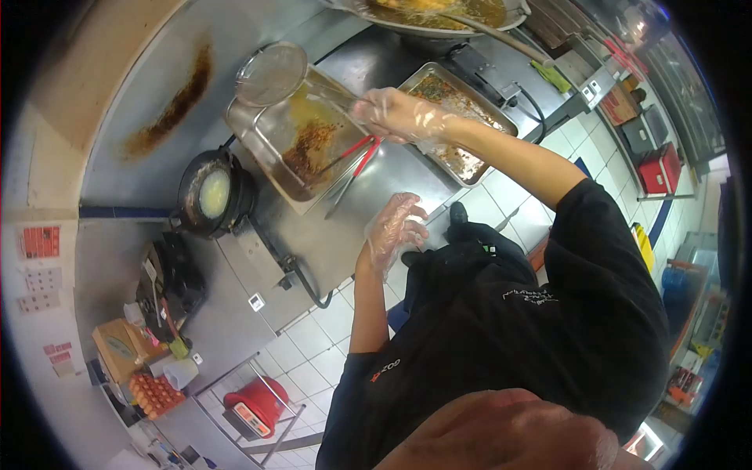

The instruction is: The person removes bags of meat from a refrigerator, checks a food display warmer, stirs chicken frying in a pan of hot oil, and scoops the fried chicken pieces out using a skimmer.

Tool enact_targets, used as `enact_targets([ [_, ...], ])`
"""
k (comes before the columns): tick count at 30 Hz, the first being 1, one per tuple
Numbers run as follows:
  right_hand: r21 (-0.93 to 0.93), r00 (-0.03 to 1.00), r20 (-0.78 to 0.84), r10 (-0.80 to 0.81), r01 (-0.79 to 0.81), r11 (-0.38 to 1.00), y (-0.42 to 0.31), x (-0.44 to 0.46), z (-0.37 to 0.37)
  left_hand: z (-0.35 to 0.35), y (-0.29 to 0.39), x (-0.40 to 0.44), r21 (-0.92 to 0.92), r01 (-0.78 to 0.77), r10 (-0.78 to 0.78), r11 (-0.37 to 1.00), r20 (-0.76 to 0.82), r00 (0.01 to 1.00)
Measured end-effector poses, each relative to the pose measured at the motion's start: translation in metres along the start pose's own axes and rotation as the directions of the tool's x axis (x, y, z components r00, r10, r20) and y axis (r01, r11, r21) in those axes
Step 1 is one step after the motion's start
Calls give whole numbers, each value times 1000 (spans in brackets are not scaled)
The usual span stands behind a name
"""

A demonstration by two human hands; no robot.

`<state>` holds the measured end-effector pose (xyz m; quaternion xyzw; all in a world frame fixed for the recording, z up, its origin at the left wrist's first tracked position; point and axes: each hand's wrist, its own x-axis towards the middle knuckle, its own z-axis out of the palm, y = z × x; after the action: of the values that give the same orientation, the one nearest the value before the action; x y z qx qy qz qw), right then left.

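In a clear plastic glove, my right hand [395, 115] is closed round the handle of a round mesh strainer [272, 74]. The strainer's mesh hangs over the far corner of a metal tray [258, 135] with yellowish oil and brown crumbs in it. Red-handled tongs [362, 160] lie across the tray's near side, just below my right hand. My left hand [394, 231], also gloved, hovers near the counter's front edge with its fingers apart and nothing in them.
A second tray [505, 119] with bits of food stands right of my right hand. A large wok [501, 17] of frying oil sits at the back. To the left are a black pan [207, 192], a second burner [176, 274] and an egg carton [157, 394]. A red stool [266, 399] stands below.
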<state>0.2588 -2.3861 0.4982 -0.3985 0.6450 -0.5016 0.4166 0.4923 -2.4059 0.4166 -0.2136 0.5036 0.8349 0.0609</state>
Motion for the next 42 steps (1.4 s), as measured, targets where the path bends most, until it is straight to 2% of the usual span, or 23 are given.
enact_targets([
  [2, 217, 999, 28, 47, -52, 975, -16, -4, -9, 11, 5, 15, -59, -39, 36, 997, -46, 998],
  [4, 212, 997, 76, 28, -44, 976, -8, 3, -21, 21, 13, 29, -124, -87, 73, 988, -115, 991],
  [6, 224, 992, 119, 40, -66, 972, -5, -2, -24, 29, 36, 48, -376, -345, 265, 860, -250, 931],
  [7, 230, 992, 123, 30, -58, 971, -7, -9, -21, 33, 52, 55, -365, -350, 269, 863, -256, 929],
  [9, -114, 999, -30, -38, 34, 993, -6, -24, -20, 47, 77, 69, -438, -481, 340, 759, -363, 868],
  [11, 25, 999, 34, 13, -14, 1000, 17, -21, -24, 57, 78, 88, -365, -524, 367, 770, -419, 831],
  [15, -133, 980, -32, -195, 189, 973, 39, -27, -27, 53, 75, 103, -313, -519, 369, 795, -430, 824],
  [17, 90, 978, -4, -208, 208, 974, 39, -27, -37, 67, 82, 110, -310, -577, 379, 756, -511, 772],
  [21, 120, 982, 67, -179, 170, 978, 15, -25, -60, 91, 85, 124, -368, -685, 421, 629, -580, 697],
  [22, 254, 982, 77, -174, 150, 955, 0, -32, -67, 106, 88, 133, -264, -710, 436, 653, -635, 637],
  [23, 252, 982, 60, -177, 156, 955, -15, -39, -74, 112, 81, 144, -267, -705, 441, 657, -622, 647],
  [25, 231, 995, 25, -93, 84, 969, -36, -49, -92, 119, 58, 179, -598, -499, 437, 627, -260, 861],
  [26, 321, 991, 48, -126, 104, 941, -38, -47, -97, 122, 48, 199, -685, -380, 324, 622, -216, 921],
  [29, 539, 946, 41, -321, 249, 805, -43, -39, -124, 179, 57, 241, -537, -196, 214, 820, -30, 976],
  [31, 443, 959, -19, -281, 261, 858, -66, -67, -165, 207, 73, 263, -480, -67, 163, 875, 162, 973],
  [33, 372, 970, -29, -242, 235, 898, -70, -78, -197, 219, 85, 282, -629, 200, 184, 752, 491, 852],
  [34, 357, 942, -101, -319, 334, 873, -60, -74, -216, 223, 88, 297, -667, 255, 208, 700, 532, 821],
  [35, 350, 906, -147, -397, 423, 836, -54, -68, -229, 232, 90, 301, -612, -39, 235, 790, 243, 941],
  [36, 159, 950, -173, -259, 286, 945, -67, -88, -253, 233, 98, 307, -615, -74, 242, 785, 194, 951],
  [38, 20, 901, -249, -354, 371, 929, -42, -77, -295, 227, 120, 320, -669, -87, 266, 738, 170, 949],
  [39, 58, 922, -305, -237, 266, 962, -54, -98, -310, 224, 129, 315, -698, -87, 283, 710, 170, 944],
  [40, -8, 924, -309, -224, 233, 972, -41, -98, -332, 246, 151, 291, -715, -39, 91, 698, 34, 995],
  [42, -92, 913, -353, -203, 182, 979, -34, -104, -356, 218, 152, 289, -772, 28, 64, 635, 89, 994],
])
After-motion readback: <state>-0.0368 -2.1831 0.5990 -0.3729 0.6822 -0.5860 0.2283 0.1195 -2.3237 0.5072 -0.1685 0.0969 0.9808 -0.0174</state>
